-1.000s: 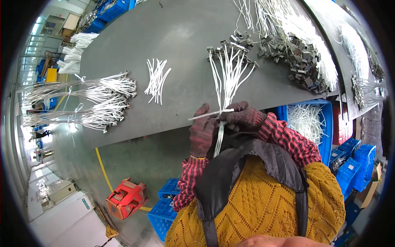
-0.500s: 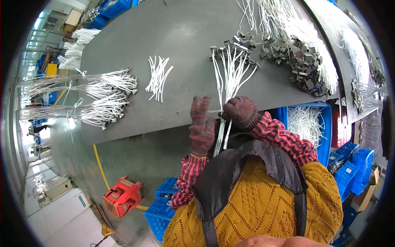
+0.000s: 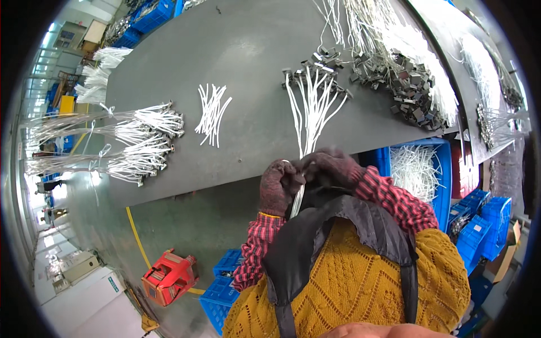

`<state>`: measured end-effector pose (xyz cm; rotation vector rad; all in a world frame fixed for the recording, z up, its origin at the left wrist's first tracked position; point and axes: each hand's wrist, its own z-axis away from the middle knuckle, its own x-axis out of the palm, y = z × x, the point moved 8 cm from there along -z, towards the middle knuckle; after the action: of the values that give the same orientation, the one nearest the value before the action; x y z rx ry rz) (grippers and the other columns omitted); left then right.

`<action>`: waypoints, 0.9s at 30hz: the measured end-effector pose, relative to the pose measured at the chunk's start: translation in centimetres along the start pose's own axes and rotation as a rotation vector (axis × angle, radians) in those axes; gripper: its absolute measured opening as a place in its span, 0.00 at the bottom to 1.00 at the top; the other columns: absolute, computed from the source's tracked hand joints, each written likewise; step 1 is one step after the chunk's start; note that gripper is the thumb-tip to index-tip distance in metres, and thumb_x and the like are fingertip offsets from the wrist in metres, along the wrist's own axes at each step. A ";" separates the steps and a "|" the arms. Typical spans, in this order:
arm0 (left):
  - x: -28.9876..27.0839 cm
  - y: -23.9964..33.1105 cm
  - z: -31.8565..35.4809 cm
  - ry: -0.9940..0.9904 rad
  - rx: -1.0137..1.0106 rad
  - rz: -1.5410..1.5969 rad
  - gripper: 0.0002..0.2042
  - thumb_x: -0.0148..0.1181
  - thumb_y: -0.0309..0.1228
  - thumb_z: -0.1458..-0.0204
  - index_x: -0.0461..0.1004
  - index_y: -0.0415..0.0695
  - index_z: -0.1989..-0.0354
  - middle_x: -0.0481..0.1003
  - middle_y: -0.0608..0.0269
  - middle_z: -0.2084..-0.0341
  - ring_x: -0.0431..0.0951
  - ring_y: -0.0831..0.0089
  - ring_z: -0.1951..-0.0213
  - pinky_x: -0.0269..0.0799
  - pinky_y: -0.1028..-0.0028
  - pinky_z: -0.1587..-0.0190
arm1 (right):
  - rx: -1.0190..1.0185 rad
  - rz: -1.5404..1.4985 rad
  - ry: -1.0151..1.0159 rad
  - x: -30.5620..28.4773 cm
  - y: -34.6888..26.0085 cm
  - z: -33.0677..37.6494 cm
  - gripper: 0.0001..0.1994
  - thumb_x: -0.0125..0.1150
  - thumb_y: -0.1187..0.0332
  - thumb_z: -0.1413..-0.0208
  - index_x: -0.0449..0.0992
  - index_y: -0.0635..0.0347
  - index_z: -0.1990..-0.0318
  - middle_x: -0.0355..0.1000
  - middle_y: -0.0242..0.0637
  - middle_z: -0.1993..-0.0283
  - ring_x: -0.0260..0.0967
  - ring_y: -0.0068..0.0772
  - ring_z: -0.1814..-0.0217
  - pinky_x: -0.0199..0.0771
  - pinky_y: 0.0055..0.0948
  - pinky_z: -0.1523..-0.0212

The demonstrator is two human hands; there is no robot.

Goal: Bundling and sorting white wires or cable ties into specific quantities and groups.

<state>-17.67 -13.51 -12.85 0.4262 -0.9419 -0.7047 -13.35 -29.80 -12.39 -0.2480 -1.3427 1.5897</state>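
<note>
A bundle of wires (image 3: 311,115) with white sleeves lies at the front edge of the dark table. Its upper ends fan out to dark connectors (image 3: 318,73), and its tail runs down toward my apron. My left hand (image 3: 277,186), in a dark knitted glove, is closed on the bundle just off the edge. Gloved likewise, my right hand (image 3: 333,169) meets it from the other side, fingers bent in at the wires and slightly blurred. The fingertips of both hands overlap, so any small thing between them is hidden.
Loose white sleeves (image 3: 212,115) lie left of the bundle, with tied wire bundles (image 3: 141,143) beyond. A heap of dark connectors (image 3: 417,96) sits at right. A blue crate (image 3: 445,169) of white pieces stands below; a red stool-like object (image 3: 169,277) is on the floor.
My left hand, open beside the wires before, has closed in on them. My right hand has shifted toward it, and the white-sleeved end hanging below my right hand no longer shows separately.
</note>
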 end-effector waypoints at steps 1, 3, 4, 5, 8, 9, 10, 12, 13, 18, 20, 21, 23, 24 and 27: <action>0.3 0.1 -0.3 0.013 0.000 0.013 0.11 0.48 0.36 0.40 0.66 0.47 0.74 0.67 0.67 0.82 0.63 0.78 0.84 0.58 0.78 0.80 | 0.023 0.067 0.014 0.1 0.4 -0.5 0.11 0.58 0.63 0.40 0.78 0.63 0.62 0.71 0.30 0.72 0.69 0.21 0.69 0.71 0.24 0.66; 1.6 0.5 -0.6 -0.083 0.034 0.075 0.12 0.48 0.36 0.40 0.63 0.49 0.77 0.61 0.70 0.85 0.58 0.79 0.85 0.52 0.77 0.83 | 0.048 0.190 -0.062 1.2 0.9 -1.5 0.11 0.60 0.64 0.40 0.75 0.64 0.61 0.70 0.29 0.71 0.67 0.21 0.70 0.70 0.25 0.67; 1.3 0.4 -0.5 -0.025 0.029 0.088 0.13 0.47 0.36 0.41 0.58 0.51 0.78 0.54 0.72 0.86 0.54 0.80 0.85 0.46 0.76 0.84 | 0.000 0.239 -0.105 1.6 0.6 -1.5 0.10 0.60 0.65 0.41 0.75 0.64 0.62 0.69 0.29 0.72 0.66 0.21 0.71 0.69 0.25 0.68; 1.2 0.4 -0.4 -0.011 0.004 0.085 0.13 0.47 0.36 0.41 0.58 0.51 0.79 0.54 0.72 0.86 0.54 0.80 0.85 0.45 0.76 0.84 | 0.069 0.187 -0.066 1.4 1.0 -1.6 0.09 0.61 0.65 0.41 0.74 0.64 0.63 0.69 0.29 0.72 0.65 0.21 0.72 0.68 0.25 0.70; -0.1 0.1 0.7 0.138 -0.104 0.124 0.13 0.47 0.34 0.42 0.60 0.49 0.79 0.58 0.71 0.84 0.54 0.82 0.85 0.48 0.78 0.85 | 0.288 -0.064 0.137 0.5 2.1 -0.8 0.11 0.61 0.66 0.44 0.77 0.64 0.58 0.72 0.30 0.73 0.68 0.19 0.73 0.72 0.26 0.71; 0.1 1.4 1.0 0.111 0.017 0.034 0.12 0.48 0.33 0.42 0.62 0.48 0.79 0.61 0.69 0.83 0.56 0.82 0.85 0.50 0.78 0.85 | 0.226 -0.022 0.120 0.8 1.3 -0.9 0.13 0.61 0.66 0.44 0.76 0.63 0.54 0.74 0.31 0.71 0.68 0.19 0.72 0.73 0.26 0.70; 0.0 2.5 1.7 0.126 0.112 -0.063 0.12 0.48 0.32 0.42 0.64 0.47 0.79 0.63 0.68 0.82 0.57 0.82 0.85 0.53 0.78 0.85 | 0.199 0.036 0.130 1.1 0.9 -1.0 0.16 0.62 0.65 0.43 0.75 0.63 0.50 0.75 0.31 0.69 0.69 0.18 0.72 0.74 0.26 0.69; 1.4 4.9 2.7 0.030 0.326 -0.369 0.09 0.49 0.28 0.43 0.70 0.41 0.75 0.74 0.60 0.73 0.65 0.81 0.84 0.65 0.79 0.80 | 0.045 0.293 0.065 2.4 -0.8 -1.5 0.19 0.62 0.64 0.43 0.75 0.57 0.44 0.78 0.32 0.62 0.72 0.19 0.68 0.77 0.25 0.64; 2.5 5.2 2.9 -0.041 0.364 -0.523 0.10 0.49 0.28 0.42 0.71 0.40 0.74 0.75 0.61 0.72 0.67 0.82 0.82 0.65 0.80 0.78 | 0.071 0.410 0.040 3.0 -0.7 -1.6 0.18 0.62 0.63 0.44 0.76 0.55 0.45 0.78 0.32 0.61 0.72 0.20 0.67 0.77 0.26 0.63; 5.2 6.8 2.7 -0.111 0.623 -0.802 0.07 0.50 0.28 0.39 0.74 0.41 0.60 0.76 0.61 0.65 0.71 0.81 0.78 0.67 0.79 0.75 | -0.288 0.740 -0.004 5.3 -3.1 -2.2 0.14 0.62 0.65 0.43 0.79 0.51 0.49 0.77 0.29 0.62 0.71 0.19 0.68 0.76 0.24 0.64; 4.6 6.9 2.4 -0.039 0.603 -0.838 0.09 0.51 0.29 0.39 0.73 0.41 0.54 0.76 0.62 0.65 0.71 0.81 0.79 0.68 0.80 0.74 | -0.217 0.505 0.073 4.5 -2.7 -2.1 0.13 0.62 0.65 0.42 0.80 0.54 0.50 0.77 0.29 0.65 0.71 0.19 0.70 0.75 0.23 0.67; 3.9 6.5 2.1 -0.010 0.494 -0.821 0.10 0.51 0.30 0.39 0.72 0.41 0.51 0.77 0.63 0.65 0.71 0.81 0.79 0.69 0.80 0.73 | -0.068 0.359 0.120 3.8 -1.7 -2.1 0.12 0.61 0.66 0.41 0.80 0.56 0.51 0.76 0.29 0.67 0.70 0.19 0.71 0.74 0.22 0.68; 2.2 5.9 2.0 0.059 0.303 -0.711 0.12 0.53 0.30 0.39 0.72 0.42 0.49 0.77 0.65 0.65 0.71 0.82 0.78 0.69 0.81 0.72 | 0.112 0.193 0.154 3.4 -0.6 -1.8 0.11 0.61 0.67 0.41 0.81 0.59 0.53 0.76 0.29 0.70 0.70 0.18 0.73 0.73 0.21 0.71; 1.3 5.7 2.2 0.099 0.221 -0.619 0.12 0.54 0.30 0.40 0.73 0.42 0.50 0.76 0.67 0.66 0.71 0.83 0.77 0.69 0.81 0.72 | 0.141 0.172 0.140 3.4 -0.7 -1.8 0.11 0.61 0.67 0.41 0.81 0.61 0.54 0.76 0.29 0.71 0.69 0.18 0.73 0.72 0.21 0.72; 0.3 5.6 2.2 0.110 0.117 -0.692 0.10 0.58 0.29 0.42 0.76 0.41 0.53 0.76 0.66 0.69 0.74 0.81 0.72 0.71 0.78 0.70 | 0.178 0.081 0.068 3.8 -1.2 -1.8 0.09 0.62 0.69 0.42 0.82 0.62 0.58 0.76 0.29 0.72 0.68 0.17 0.74 0.70 0.20 0.74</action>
<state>-17.42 -9.86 -8.07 0.9063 -0.7257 -1.2394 -13.29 -25.89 -10.50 -0.2481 -1.1435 1.7422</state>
